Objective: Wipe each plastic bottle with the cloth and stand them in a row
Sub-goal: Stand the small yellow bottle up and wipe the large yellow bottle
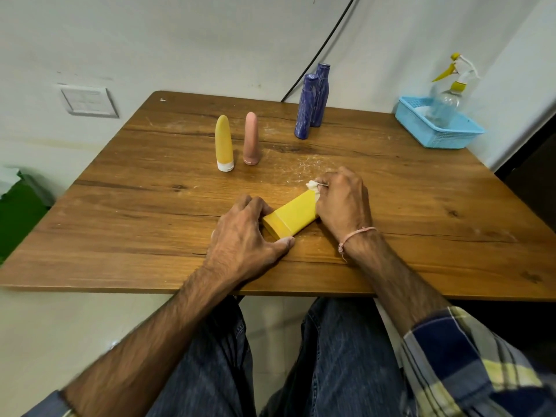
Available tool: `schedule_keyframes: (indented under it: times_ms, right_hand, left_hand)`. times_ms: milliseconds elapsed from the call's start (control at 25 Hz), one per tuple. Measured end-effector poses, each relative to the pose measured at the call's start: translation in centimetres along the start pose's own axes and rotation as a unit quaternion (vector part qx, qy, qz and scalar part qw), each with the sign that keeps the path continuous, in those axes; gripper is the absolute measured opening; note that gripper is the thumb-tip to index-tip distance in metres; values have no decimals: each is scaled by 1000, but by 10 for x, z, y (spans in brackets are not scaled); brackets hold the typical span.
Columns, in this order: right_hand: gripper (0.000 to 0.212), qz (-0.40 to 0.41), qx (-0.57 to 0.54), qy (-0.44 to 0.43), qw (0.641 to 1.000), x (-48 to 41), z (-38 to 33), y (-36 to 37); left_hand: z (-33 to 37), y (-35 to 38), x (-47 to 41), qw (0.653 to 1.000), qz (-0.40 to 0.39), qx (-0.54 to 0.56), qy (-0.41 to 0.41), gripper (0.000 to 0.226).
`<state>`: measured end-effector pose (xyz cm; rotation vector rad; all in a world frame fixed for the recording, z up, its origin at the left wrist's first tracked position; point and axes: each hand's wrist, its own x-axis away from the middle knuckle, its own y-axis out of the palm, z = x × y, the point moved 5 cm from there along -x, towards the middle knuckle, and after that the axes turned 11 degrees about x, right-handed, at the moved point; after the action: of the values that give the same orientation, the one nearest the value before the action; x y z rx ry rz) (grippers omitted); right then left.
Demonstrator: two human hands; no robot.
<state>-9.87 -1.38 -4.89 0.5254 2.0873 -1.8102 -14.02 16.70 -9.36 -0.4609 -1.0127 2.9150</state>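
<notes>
1. The right hand (341, 203) is closed around a white cloth (313, 185), which is pressed against the far end of a yellow bottle (290, 216).
2. The left hand (245, 239) is clamped on the cap end of the yellow bottle, thumb flat on the table (120, 206).
3. The yellow bottle is held lying on its side between both hands.
4. Beyond the left fingers, a yellow tube (224, 142) and a pink tube (251, 138) are stood side by side, apart.
5. Beyond the right fingers, two blue bottles (307, 106) are stood upright, one behind the other.
6. Far right of the right fingers, a blue basket (436, 136) holding a spray bottle (451, 94) is noted.
</notes>
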Motion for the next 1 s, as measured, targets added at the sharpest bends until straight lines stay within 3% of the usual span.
schedule_keyframes:
  times_ms: [200, 280, 440, 520, 680, 760, 840, 1000]
  right_hand:
    - [21, -53, -157, -136, 977, 56, -46, -11]
    - [20, -47, -145, -152, 977, 60, -35, -15]
    - [25, -9, -21, 0, 1000, 6, 20, -6]
    - [27, -17, -3, 8, 1000, 0, 11, -3]
    - [21, -59, -106, -133, 984, 40, -44, -6]
    - [20, -74, -156, -162, 971, 53, -43, -13]
    - [17, -43, -123, -141, 981, 42, -20, -12]
    - [21, 13, -54, 22, 998, 11, 27, -8]
  left_hand:
    - [-2, -1, 2, 1000, 26, 16, -1, 53]
    - [-2, -1, 2, 999, 32, 26, 2, 53]
    - [1, -2, 2, 1000, 14, 6, -6, 62]
    - [2, -2, 3, 1000, 11, 1, -8, 64]
    - [4, -4, 5, 1000, 27, -10, 0, 60]
    - [7, -6, 7, 999, 41, -6, 2, 56]
    - [9, -9, 7, 999, 52, 5, 0, 58]
    - [10, -12, 7, 998, 55, 28, -20, 50]
